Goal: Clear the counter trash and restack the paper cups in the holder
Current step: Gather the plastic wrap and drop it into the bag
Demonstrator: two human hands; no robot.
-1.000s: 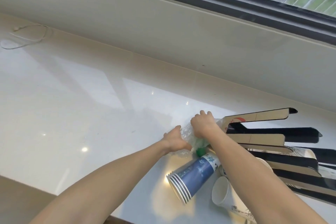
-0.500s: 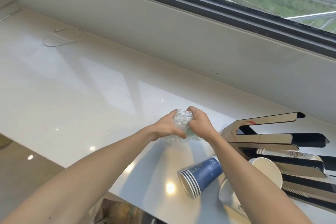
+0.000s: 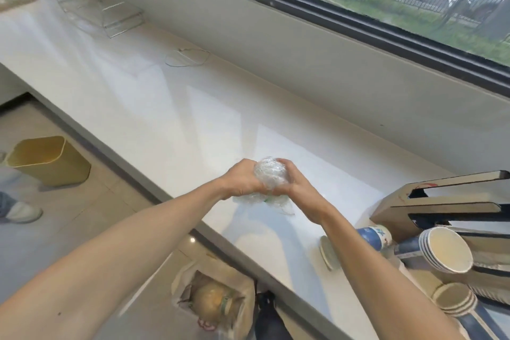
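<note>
A crumpled clear plastic wrapper (image 3: 271, 175) is squeezed into a ball between my left hand (image 3: 242, 178) and my right hand (image 3: 296, 182), a little above the white counter (image 3: 165, 107). A loose tail of the plastic hangs below the hands. To the right lies the cardboard cup holder (image 3: 441, 201) on its side, with a nested stack of paper cups (image 3: 444, 248) at its mouth. A blue cup stack (image 3: 372, 234) lies on the counter behind my right forearm. Another small cup stack (image 3: 455, 298) sits near the bottom right.
A yellow waste bin (image 3: 47, 160) stands on the floor at the left. A plastic bag with items (image 3: 215, 298) sits on the floor below the counter edge. A thin wire loop (image 3: 187, 56) and wire racks (image 3: 105, 8) lie at the counter's far side below the window.
Both hands lifted the plastic off the cups and pressed it into a tighter ball. My view swung left and up, revealing the floor, bin and bag.
</note>
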